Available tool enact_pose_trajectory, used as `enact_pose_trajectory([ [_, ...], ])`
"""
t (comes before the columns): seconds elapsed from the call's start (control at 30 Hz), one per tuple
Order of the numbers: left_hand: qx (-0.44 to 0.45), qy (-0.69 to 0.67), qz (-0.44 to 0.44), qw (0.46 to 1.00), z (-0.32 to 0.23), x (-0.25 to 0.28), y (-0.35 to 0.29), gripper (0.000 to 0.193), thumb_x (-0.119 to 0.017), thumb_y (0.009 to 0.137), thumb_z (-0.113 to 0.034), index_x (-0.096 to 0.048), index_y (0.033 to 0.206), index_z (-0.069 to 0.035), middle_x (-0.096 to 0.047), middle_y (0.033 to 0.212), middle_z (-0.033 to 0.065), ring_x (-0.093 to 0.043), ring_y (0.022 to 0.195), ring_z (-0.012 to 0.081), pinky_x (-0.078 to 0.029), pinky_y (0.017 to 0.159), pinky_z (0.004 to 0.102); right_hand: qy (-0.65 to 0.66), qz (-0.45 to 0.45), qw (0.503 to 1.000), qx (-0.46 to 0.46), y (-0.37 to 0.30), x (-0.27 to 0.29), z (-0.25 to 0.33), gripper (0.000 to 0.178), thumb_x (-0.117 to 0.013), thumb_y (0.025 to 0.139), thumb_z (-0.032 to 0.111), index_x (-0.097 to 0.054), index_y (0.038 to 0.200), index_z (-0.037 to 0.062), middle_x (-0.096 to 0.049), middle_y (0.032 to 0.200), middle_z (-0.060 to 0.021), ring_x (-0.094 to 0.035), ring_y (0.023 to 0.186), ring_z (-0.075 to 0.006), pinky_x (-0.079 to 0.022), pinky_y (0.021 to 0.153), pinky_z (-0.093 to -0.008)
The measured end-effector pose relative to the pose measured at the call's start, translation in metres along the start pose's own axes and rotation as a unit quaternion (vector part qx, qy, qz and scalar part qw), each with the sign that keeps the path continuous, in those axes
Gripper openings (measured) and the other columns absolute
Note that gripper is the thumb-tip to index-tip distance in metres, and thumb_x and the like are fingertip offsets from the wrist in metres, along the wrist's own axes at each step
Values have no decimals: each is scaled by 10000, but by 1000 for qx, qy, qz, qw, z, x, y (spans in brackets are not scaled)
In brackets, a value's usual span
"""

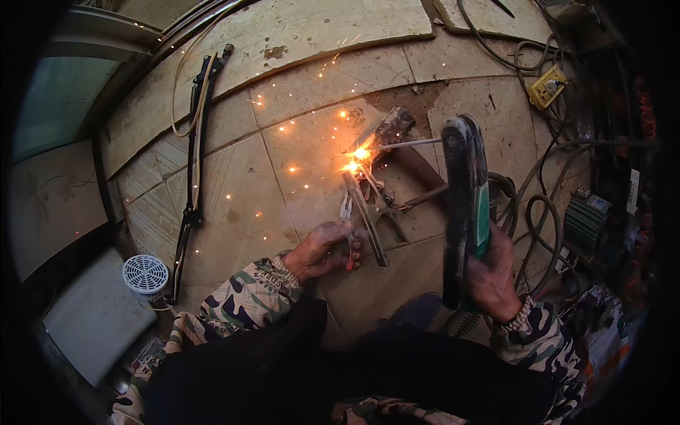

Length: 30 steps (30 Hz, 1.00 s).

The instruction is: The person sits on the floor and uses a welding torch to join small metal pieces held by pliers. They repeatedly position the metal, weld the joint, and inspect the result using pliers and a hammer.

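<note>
My right hand (494, 278) is closed around the green and black handle of a welding electrode holder (464, 205). A thin welding rod (414, 144) reaches left from it to a bright arc, where orange sparks scatter over the tiles. My left hand (324, 249) grips a pair of red-handled pliers (346, 207), jaws pointing up toward the arc. Beside them a flat metal bar (367, 225) slants, its upper end in the glow. A metal clamp (386, 205) with a cable lies just right of the bar. Glare hides the point where rod and metal meet.
Behind the arc lies a hammer (394, 126) on the floor. To the left stretches a black jointed arm (198, 138) with a cord, near a white round grille (145, 274). On the right are tangled cables (549, 202), a yellow socket box (547, 87) and a green motor (586, 219).
</note>
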State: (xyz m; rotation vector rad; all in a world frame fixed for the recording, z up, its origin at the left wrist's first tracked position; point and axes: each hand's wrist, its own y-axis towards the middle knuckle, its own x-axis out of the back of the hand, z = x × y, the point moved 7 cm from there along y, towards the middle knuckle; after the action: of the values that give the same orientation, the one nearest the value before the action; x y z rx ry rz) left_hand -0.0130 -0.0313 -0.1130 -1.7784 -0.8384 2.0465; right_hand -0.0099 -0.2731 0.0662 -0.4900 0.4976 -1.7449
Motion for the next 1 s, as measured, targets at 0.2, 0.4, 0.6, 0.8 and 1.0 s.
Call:
enact_pose_trajectory([
  [0.2, 10, -5, 12, 1000, 1, -3, 2, 228, -627, 1022, -301, -592, 982, -80, -585, 877, 44, -602, 838, 225, -560, 755, 419, -31, -23, 999, 28, -6, 11, 6, 381, -710, 912, 291, -611, 1134, -3, -633, 916, 23, -564, 795, -51, -468, 696, -216],
  [0.4, 18, -4, -1, 1000, 1, -3, 1, 236, -633, 1019, -306, -589, 985, -76, -584, 879, 43, -595, 828, 216, -560, 756, 422, -40, -38, 998, 8, -14, 12, 7, 279, -713, 927, 230, -632, 1074, 7, -642, 870, 27, -568, 742, -45, -464, 652, -208],
  [0.6, 15, -10, 8, 1000, 2, -2, 3, 227, -623, 1024, -305, -582, 1006, -82, -585, 886, 39, -600, 829, 213, -571, 760, 431, -32, -55, 998, 18, -31, 17, 9, 217, -713, 926, 186, -646, 1031, 8, -644, 829, 28, -564, 712, -44, -460, 632, -211],
  [0.8, 9, -7, 18, 1000, 1, -1, 4, 220, -624, 1023, -304, -582, 1003, -88, -587, 888, 36, -602, 831, 211, -582, 771, 427, -47, -50, 996, 50, -47, 20, 15, 191, -716, 919, 155, -655, 1017, 3, -635, 820, 37, -554, 710, -41, -449, 624, -212],
  [1.0, -5, 13, 3, 1000, -2, -1, 5, 223, -623, 1024, -302, -579, 1001, -84, -604, 893, 48, -615, 838, 224, -583, 763, 423, -50, -49, 997, 26, -56, 20, 18, 250, -711, 918, 203, -652, 1041, -5, -629, 839, 35, -551, 718, -46, -449, 629, -220],
])
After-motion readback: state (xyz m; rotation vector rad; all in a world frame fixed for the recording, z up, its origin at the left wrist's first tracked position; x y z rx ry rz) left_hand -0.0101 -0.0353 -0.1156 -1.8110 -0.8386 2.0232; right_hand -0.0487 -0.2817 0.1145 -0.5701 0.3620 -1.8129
